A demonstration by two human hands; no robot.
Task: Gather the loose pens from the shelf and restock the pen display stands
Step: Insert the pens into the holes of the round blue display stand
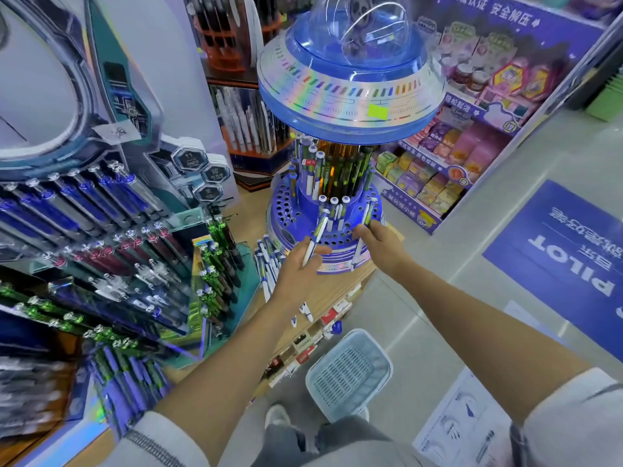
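A round blue pen display stand (293, 210) with a saucer-shaped top (350, 96) stands on the wooden shelf (332, 288). Its perforated base holds several upright pens. My left hand (298, 271) grips a white and blue pen (317, 235), tilted up toward the stand's base. My right hand (379, 246) pinches another white pen (367, 214) standing at the stand's outer ring of holes. A bunch of loose white and blue pens (266, 264) lies on the shelf just left of my left hand.
A tiered display of blue, red and green pens (111, 237) fills the left. A pale blue plastic basket (349, 374) sits on the floor below the shelf edge. Shelves of boxed goods (455, 156) stand at the right. A blue floor sign (566, 261) lies beyond.
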